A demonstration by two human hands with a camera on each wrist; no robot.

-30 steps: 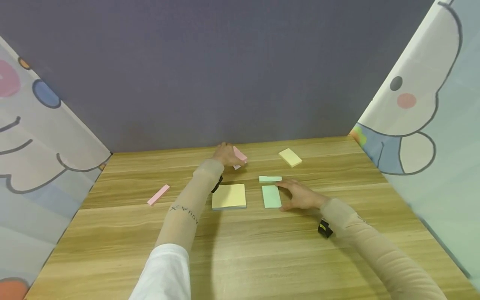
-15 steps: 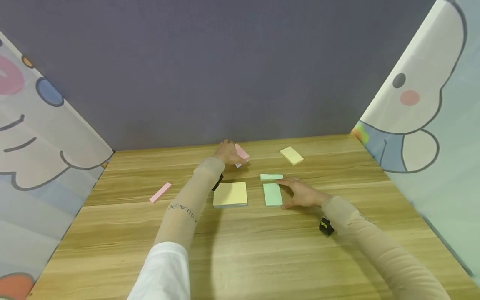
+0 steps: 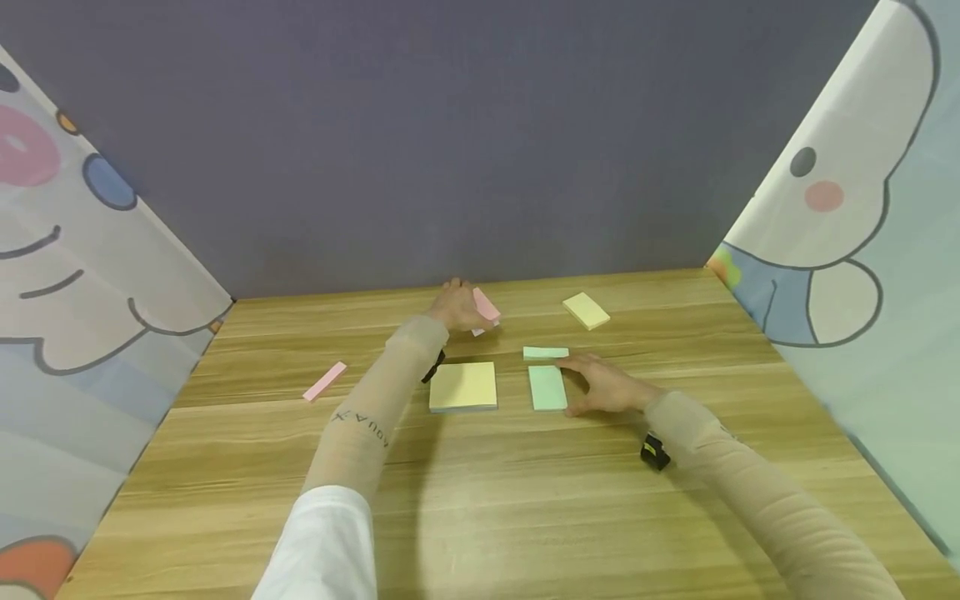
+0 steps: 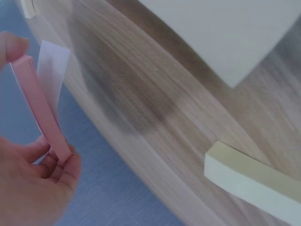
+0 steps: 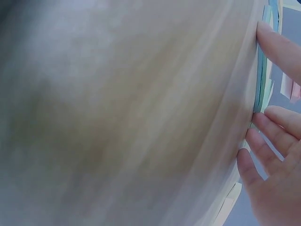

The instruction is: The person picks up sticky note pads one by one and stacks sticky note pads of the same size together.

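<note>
At the far middle of the table [image 3: 540,517], the pink pad [image 4: 41,107] is pinched between the thumb and fingers of the left hand [image 3: 456,307]. The right side of the green pad [image 3: 547,388], nearer and to the right, is bracketed by the right hand [image 3: 609,387], its thumb and fingers spread apart; a green strip [image 3: 546,352] is seen just beyond.

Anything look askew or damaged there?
Yes: beside the pink pad in the left hand, a pale sheet splays out instead of lying flush; whether it's attached, I can't tell. The far yellow pad sits askew to the larger green pad.
</note>
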